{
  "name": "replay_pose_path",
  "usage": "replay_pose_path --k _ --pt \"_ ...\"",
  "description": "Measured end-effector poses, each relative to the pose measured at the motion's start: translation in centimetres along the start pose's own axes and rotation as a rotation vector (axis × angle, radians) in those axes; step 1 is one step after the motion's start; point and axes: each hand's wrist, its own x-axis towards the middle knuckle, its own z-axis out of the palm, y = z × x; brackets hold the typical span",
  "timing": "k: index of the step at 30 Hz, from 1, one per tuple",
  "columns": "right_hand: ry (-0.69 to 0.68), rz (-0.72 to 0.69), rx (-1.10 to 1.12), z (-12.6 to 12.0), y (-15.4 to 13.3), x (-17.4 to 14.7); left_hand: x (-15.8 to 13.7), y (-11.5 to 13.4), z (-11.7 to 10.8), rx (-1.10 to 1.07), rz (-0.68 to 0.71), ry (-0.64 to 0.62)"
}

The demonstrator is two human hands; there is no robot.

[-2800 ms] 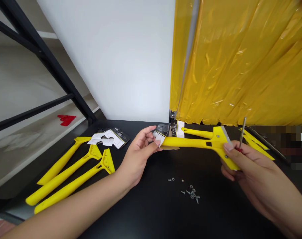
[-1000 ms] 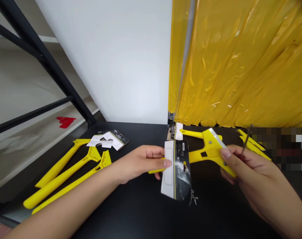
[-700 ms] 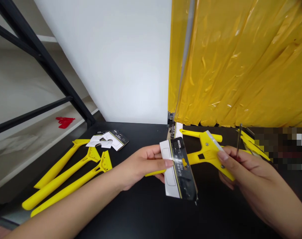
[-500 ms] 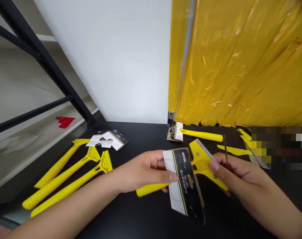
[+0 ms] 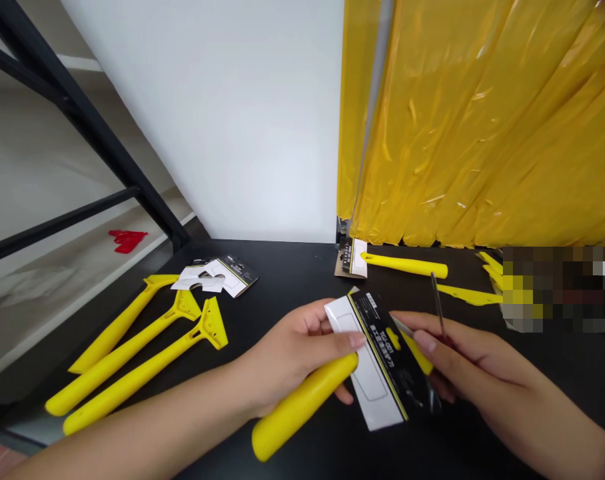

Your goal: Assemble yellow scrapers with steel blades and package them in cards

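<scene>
My left hand (image 5: 307, 353) pinches a black-and-white packaging card (image 5: 377, 367), its thumb on the white part. A yellow scraper's handle (image 5: 302, 407) slants out at the card's lower left, by my left fingers. Its head (image 5: 417, 350) is largely hidden behind the card. My right hand (image 5: 462, 360) is closed at that head, thumb pressed on it. From the right fingers a thin dark metal rod (image 5: 438, 307) sticks up; its kind I cannot make out.
Several yellow scraper handles (image 5: 147, 373) lie at left, beside cut packaging cards (image 5: 215, 275). Against the back, another yellow handle (image 5: 407, 264) lies with its card (image 5: 354, 258). Yellow blade guards (image 5: 470, 295) are at right. A black rack frame (image 5: 97, 140) rises at left.
The card has slid along the scraper towards its head and now covers most of it. The scraper's handle has tilted and shows more at the lower left.
</scene>
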Motion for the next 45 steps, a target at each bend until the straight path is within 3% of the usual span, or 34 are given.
replay_pose_path --k 4,10,17,24,35,41,45 --pt "0.197 -0.056 -0.088 -0.5 0.3 0.5 0.0 -0.1 -0.1 0.004 0.022 0.091" --pt "0.056 0.074 -0.093 -0.3 -0.2 0.4 -0.1 0.2 0.0 0.001 0.102 0.167" --pt "0.15 0.09 -0.028 -0.7 0.1 1.0 0.1 0.3 -0.6 0.048 0.054 0.013" --pt "0.183 0.084 0.08 -1.6 1.5 1.2 0.3 0.2 -0.6 0.087 -0.026 -0.022" --pt "0.2 0.019 0.091 -1.2 1.7 1.3 0.1 0.3 -0.7 -0.056 -0.056 0.089" --pt "0.183 -0.017 0.091 -1.0 1.6 1.4 -0.2 1.2 -0.5 -0.211 0.077 0.311" --pt "0.161 -0.06 -0.083 -0.6 1.0 1.2 -0.4 1.7 -0.1 -0.258 0.172 0.423"
